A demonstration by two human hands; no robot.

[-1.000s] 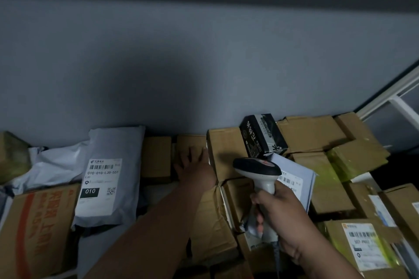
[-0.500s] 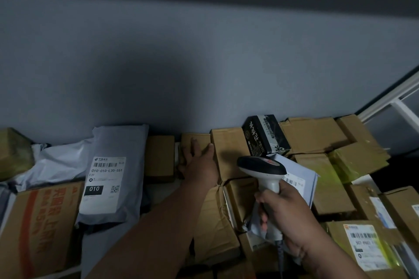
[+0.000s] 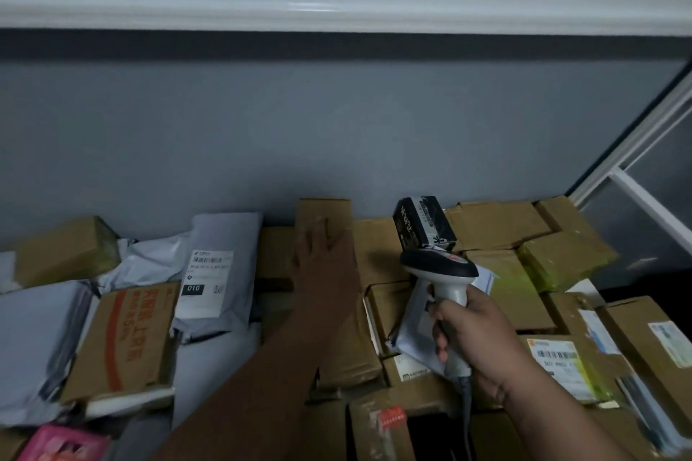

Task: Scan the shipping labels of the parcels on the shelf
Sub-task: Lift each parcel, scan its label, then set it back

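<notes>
Parcels fill the shelf right up to the grey wall (image 3: 337,131), mostly brown boxes with a few grey mailers mixed in. Your left hand (image 3: 322,262) is reaching to the back row, fingers straight and laid flat on a tall brown box (image 3: 324,215) standing against the wall, so it's pressing, not gripping. Your right hand (image 3: 475,333) is wrapped tight round the handle of the scanner (image 3: 442,273), whose dark head sits up top, aimed toward the back of the shelf. Just behind the scanner head there's a black box (image 3: 421,222) with white writing, tilted on top of the brown ones. A pale mailer (image 3: 412,325) lies right under the scanner, partly hidden by it.

Off to the left, a grey mailer (image 3: 221,236) leans against the wall with a white label (image 3: 206,279) facing you, marked "010" in a black block. Beside it lies an orange-print box (image 3: 131,333). On the right, another label (image 3: 561,359) with a barcode shows on a yellowish taped box. The other labels are too blurry to read.
</notes>
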